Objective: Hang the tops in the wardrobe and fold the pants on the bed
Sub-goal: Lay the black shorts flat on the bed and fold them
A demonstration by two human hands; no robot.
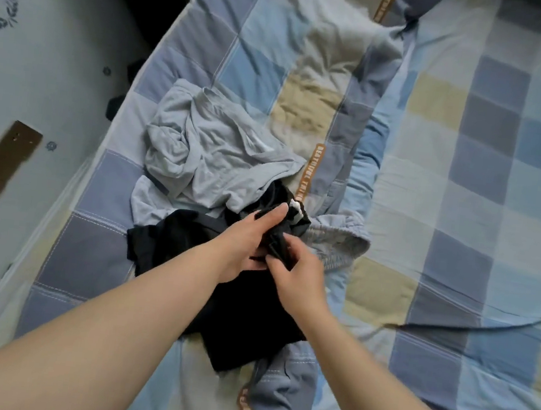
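**Both hands on the black garment**

I see both hands meeting on the black garment (243, 316) lying on the checked quilt (256, 51). My left hand (244, 245) grips a bunched fold; my right hand (298, 275) pinches the same fold. A crumpled pale grey garment (208, 150) lies just beyond the black one, touching it.
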